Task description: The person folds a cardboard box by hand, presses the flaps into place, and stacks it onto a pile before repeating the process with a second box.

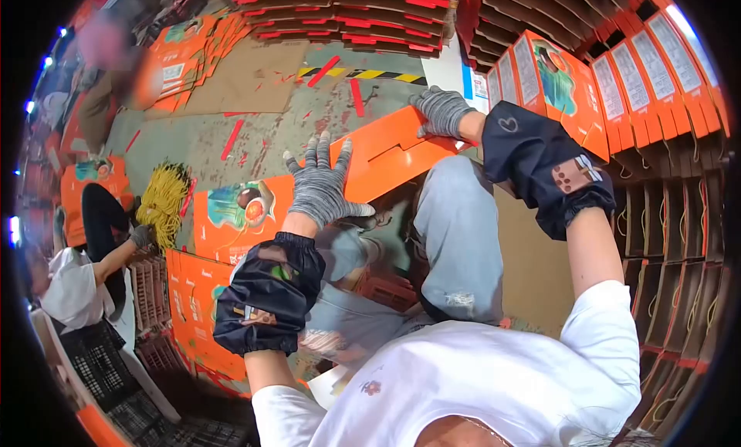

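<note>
An orange cardboard box [394, 154] lies in front of my knees, with a slotted flap seam along its face. My left hand [319, 186], in a grey striped glove, rests at the box's left end with its fingers spread. At the far right end of the box is my right hand [444, 113], also gloved, its fingers bent over the edge and the thumb on the orange face. Beside my left hand lies a flat printed orange carton [231, 215] with a fruit picture.
Folded cartons [347, 15] are stacked at the back. Upright orange boxes [563, 84] stand at the right, above rows of brown cartons with cords [671, 246]. On the left, a person [77, 285] reaches to a yellow cord bundle [164, 204]. Black crates [100, 362] sit lower left.
</note>
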